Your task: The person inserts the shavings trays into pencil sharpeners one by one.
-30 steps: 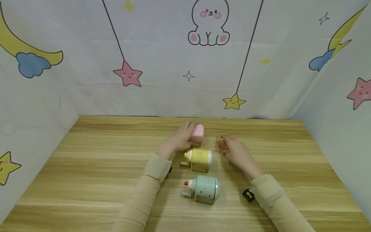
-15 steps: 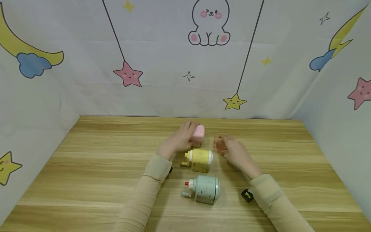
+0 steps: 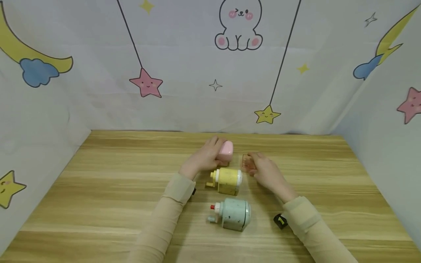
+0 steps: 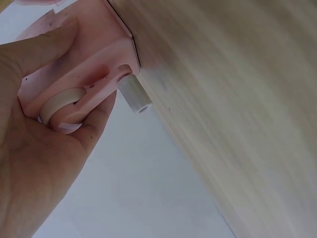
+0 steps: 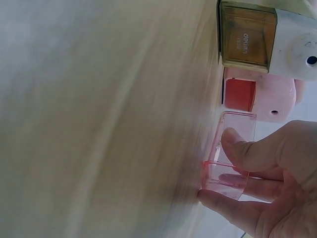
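Observation:
In the head view my left hand [image 3: 204, 156] grips a pink crank pencil sharpener [image 3: 226, 151] at the back of the table. The left wrist view shows the thumb on its body, other fingers round the far side, and its crank arm with a pale knob [image 4: 134, 94] sticking out. To its right, my right hand [image 3: 269, 174] pinches a clear pink shavings drawer [image 5: 240, 124] between thumb and fingers. In the right wrist view the drawer is close beside the pink sharpener's front, where a red rectangle shows at the base.
Nearer me on the wooden table [image 3: 108, 190] stand a yellow crank sharpener [image 3: 228, 180] and a pale green one [image 3: 235, 214] with a red tip. A black wrist device [image 3: 280, 221] is by the right cuff. Patterned white cloth walls enclose the back and sides.
My right hand has shifted slightly left with the drawer, closer to the pink sharpener. The left hand keeps its grip in nearly the same spot.

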Motion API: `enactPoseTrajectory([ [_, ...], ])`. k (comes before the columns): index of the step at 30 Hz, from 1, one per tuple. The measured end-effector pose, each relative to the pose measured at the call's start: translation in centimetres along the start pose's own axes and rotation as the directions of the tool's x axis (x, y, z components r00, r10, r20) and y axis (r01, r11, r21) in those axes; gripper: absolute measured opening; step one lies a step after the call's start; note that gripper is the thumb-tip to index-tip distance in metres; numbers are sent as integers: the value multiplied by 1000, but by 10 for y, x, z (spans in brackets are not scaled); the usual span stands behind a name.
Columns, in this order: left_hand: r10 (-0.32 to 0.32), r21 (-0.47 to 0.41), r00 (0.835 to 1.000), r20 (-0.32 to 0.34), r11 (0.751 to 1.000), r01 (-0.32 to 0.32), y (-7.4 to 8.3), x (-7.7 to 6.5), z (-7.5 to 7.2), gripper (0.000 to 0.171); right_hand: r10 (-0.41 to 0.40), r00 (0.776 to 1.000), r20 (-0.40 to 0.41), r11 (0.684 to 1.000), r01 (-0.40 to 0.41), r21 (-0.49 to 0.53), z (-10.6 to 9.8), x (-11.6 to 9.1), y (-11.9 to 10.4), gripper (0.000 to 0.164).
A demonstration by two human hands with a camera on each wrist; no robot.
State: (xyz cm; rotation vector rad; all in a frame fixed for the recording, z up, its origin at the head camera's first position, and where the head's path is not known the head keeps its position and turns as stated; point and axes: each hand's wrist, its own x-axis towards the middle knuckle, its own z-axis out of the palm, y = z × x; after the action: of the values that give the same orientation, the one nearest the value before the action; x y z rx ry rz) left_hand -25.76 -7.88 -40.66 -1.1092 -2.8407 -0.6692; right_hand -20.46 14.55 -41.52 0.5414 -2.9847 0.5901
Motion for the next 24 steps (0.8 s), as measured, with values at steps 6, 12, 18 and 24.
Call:
enactPoseTrajectory([
  [6,-8,1,1000,12,1000,8,1,1,-2,70,6,1000,10,1000,-7,10,0,3,-3,60],
  [12,-21,-7,1000,18,1000,21,2,1,-3,71,-23,1000,-5,1000,23,5,1,4,-4,59],
  [18,-28,-8,999,24,1000,28,3,1,-3,71,-35,999,-6,999,35,-1,2,4,-5,60],
  [24,-27,0,999,29,1000,27,3,1,-3,70,-22,1000,5,1000,22,0,4,6,-7,61],
])
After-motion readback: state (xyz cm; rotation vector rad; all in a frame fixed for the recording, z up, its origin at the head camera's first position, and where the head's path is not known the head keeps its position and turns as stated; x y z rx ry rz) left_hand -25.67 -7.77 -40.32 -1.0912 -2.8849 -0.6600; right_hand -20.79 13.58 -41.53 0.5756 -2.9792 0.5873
